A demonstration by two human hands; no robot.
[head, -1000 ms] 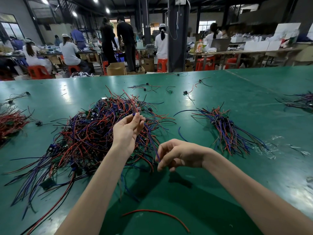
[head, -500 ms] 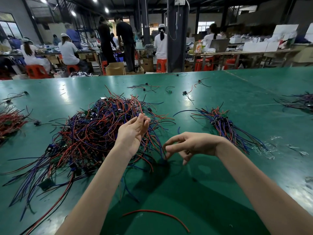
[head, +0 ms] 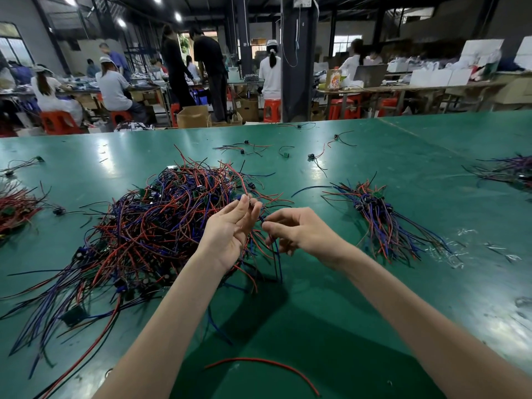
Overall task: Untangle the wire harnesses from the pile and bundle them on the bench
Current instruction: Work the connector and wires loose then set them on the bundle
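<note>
The left hand [head: 230, 230] pinches the top of a thin blue-and-red wire harness [head: 277, 259]; the right hand [head: 299, 231], just at three o'clock, apparently pinches its strands, hanging toward six o'clock.

Green bench [head: 359, 326]: wire pile [head: 149, 226] ctr-left, bundle [head: 383, 223] right, red wire [head: 259, 360] front.

Bench [head: 374, 312] green, glossy. Pile [head: 149, 226]: red, blue, black wires mixed. Held wire [head: 278, 263] blue, possibly purple. Bundle [head: 380, 226] blue, red, black connectors. Loose wire [head: 267, 361] red. Far-left heap [head: 14, 208] mostly red. Stools [head: 272, 109] orange-red.
</note>
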